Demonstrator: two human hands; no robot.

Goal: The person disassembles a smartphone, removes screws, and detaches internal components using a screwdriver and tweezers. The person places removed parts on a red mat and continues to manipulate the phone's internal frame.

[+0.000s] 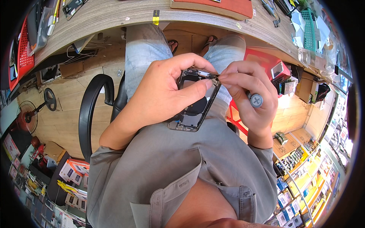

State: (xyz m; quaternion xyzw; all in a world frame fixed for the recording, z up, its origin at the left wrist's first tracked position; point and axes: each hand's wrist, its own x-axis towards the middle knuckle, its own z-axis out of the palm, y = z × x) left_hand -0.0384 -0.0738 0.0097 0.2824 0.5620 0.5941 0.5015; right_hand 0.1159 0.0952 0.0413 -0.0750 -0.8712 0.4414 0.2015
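An opened phone body (195, 114) with dark inner parts showing is held tilted above my lap by my left hand (163, 85), its thumb lying across the upper part and its fingers behind the top edge. My right hand (251, 91) is closed around a screwdriver with a grey cap (256, 100) marked with a cross. The right index finger and thumb meet at the phone's upper right corner; whatever is between those fingertips is too small to make out. The screwdriver's tip is hidden.
A wooden desk edge (190, 25) runs beyond my knees, with an orange-red box (209, 9), a red basket (24, 49) and a teal basket (309, 30) on it. A black chair armrest (89, 98) is at my left, a fan (27, 116) farther left, shelves of goods (304, 174) at lower right.
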